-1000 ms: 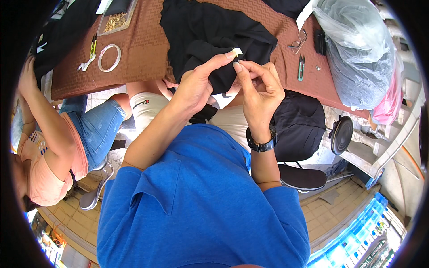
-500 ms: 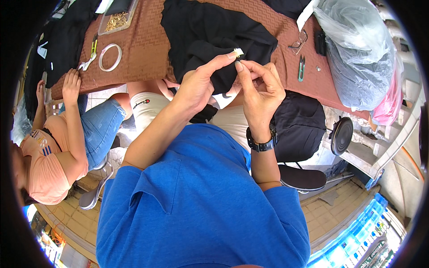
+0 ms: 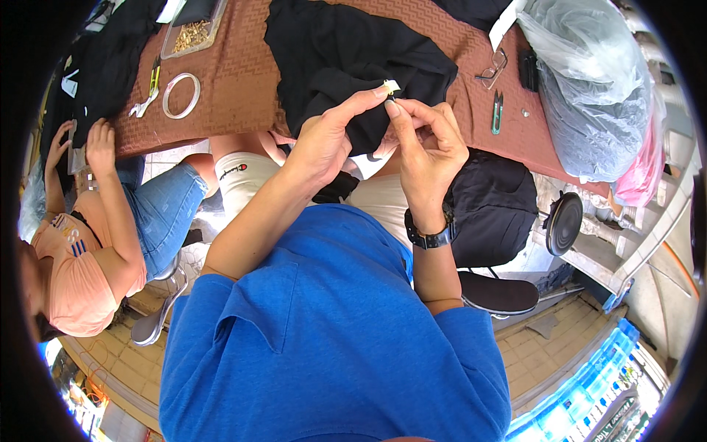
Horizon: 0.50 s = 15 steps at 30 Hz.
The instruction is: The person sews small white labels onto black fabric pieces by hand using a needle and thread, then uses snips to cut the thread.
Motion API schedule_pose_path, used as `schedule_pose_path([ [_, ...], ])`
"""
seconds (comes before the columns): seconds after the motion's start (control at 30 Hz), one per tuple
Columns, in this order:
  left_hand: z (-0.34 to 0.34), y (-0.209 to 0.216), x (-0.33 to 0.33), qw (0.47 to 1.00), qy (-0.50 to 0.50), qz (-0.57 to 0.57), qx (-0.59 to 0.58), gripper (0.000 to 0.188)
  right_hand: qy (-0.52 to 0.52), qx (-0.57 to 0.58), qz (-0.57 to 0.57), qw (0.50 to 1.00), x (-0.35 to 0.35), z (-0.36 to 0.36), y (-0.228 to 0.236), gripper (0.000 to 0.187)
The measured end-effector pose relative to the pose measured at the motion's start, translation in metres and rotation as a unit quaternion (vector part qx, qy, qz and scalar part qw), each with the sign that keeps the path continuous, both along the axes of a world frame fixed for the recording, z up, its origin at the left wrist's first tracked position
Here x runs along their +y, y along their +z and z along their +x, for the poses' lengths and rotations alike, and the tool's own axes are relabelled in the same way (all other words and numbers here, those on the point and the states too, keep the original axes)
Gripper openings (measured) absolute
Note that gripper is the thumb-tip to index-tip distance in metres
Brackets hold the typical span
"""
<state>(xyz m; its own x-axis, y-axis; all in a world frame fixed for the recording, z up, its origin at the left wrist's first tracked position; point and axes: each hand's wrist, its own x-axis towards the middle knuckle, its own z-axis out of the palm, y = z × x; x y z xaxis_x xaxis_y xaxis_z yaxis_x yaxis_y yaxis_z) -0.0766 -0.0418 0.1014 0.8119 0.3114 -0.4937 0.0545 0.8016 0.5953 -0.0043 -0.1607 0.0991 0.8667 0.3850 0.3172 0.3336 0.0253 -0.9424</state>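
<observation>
Black cloth (image 3: 353, 51) lies bunched on the table and hangs over its near edge, between my hands. My left hand (image 3: 324, 140) pinches at the cloth, its thumb stretched toward a small whitish tag (image 3: 391, 86) with a yellowish bit beside it. Close against that thumb tip, my right hand (image 3: 431, 147) is closed in a pinch, thumb against forefinger, at a small dark piece just below the tag. Whether this dark piece belongs to the cloth is too small to tell. A black watch sits on my right wrist.
Thread snips (image 3: 497, 113), eyeglasses (image 3: 491, 70) and a big plastic bag (image 3: 589, 88) lie at right. At left are a tape roll (image 3: 181, 96), a yellow-handled cutter (image 3: 154, 77) and a clear box (image 3: 193, 33) of small brass-coloured pieces. A co-worker (image 3: 88, 258) sits at far left.
My hands keep almost the same pinch, the right fingertips shifting very slightly left. The co-worker's hands have moved left, off the table edge toward the black cloth there.
</observation>
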Motion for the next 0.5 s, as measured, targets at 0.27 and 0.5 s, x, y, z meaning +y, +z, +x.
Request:
schedule_pose_path([
  [0.27,0.000,-0.006,0.001,1.000,0.003,0.008,0.015,0.031,0.012,0.038,0.023,0.999,0.002,0.000,0.001,0.011],
  [0.5,0.000,-0.008,0.001,0.999,-0.001,0.042,0.009,0.036,0.031,0.095,0.067,0.993,0.003,0.002,-0.006,0.011],
])
